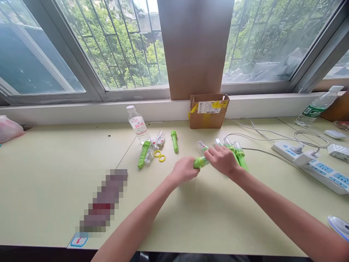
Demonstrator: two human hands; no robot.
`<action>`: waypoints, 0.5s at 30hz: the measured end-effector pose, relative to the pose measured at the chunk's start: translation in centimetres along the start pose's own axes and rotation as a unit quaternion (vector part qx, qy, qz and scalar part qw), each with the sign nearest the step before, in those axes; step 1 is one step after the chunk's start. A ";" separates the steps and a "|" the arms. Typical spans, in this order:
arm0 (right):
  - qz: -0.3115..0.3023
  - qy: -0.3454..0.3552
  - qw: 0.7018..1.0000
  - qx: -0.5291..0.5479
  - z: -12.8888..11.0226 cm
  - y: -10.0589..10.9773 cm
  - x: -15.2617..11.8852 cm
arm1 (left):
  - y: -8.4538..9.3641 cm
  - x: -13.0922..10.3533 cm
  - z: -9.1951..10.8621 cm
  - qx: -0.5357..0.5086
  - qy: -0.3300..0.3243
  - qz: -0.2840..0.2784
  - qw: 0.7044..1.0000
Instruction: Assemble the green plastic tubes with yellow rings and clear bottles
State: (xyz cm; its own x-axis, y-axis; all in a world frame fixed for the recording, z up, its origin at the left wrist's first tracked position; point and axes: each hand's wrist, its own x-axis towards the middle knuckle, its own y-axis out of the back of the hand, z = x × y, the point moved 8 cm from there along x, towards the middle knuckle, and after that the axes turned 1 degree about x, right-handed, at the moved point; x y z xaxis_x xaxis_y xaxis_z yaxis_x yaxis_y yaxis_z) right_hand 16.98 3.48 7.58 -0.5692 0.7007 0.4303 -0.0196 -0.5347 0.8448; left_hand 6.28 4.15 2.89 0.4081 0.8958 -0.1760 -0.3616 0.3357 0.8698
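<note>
My left hand [185,170] is closed around the body of a green plastic tube [198,163], held tilted above the table. My right hand [222,159] wraps the tube's clear end, and its fingers hide most of that end. Just behind my right hand lie several similar green tubes with clear ridged caps [239,151]. Farther left rest a bare green tube [174,141] and a ribbed green tube [143,154]. Next to the ribbed one are clear caps [151,153] and two yellow rings [161,158].
A water bottle [138,125] stands behind the loose parts. An opened cardboard box [205,120] sits by the window wall. To the right are a power strip [313,165] with cables and another bottle [313,109]. A pixelated flat object [105,202] lies at left.
</note>
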 end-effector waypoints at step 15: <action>-0.146 -0.005 0.989 0.023 -0.2 -1.0 -0.1 | -0.7 -0.4 -1.1 0.124 0.072 0.055 0.988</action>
State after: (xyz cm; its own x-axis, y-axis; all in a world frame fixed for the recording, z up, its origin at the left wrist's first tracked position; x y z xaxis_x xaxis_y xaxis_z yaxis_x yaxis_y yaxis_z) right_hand 16.86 3.81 6.61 -0.5363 0.8271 0.1682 -0.1454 -0.2869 0.9469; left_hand 5.47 3.86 1.81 0.2476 0.9610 -0.1233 -0.1730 0.1691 0.9703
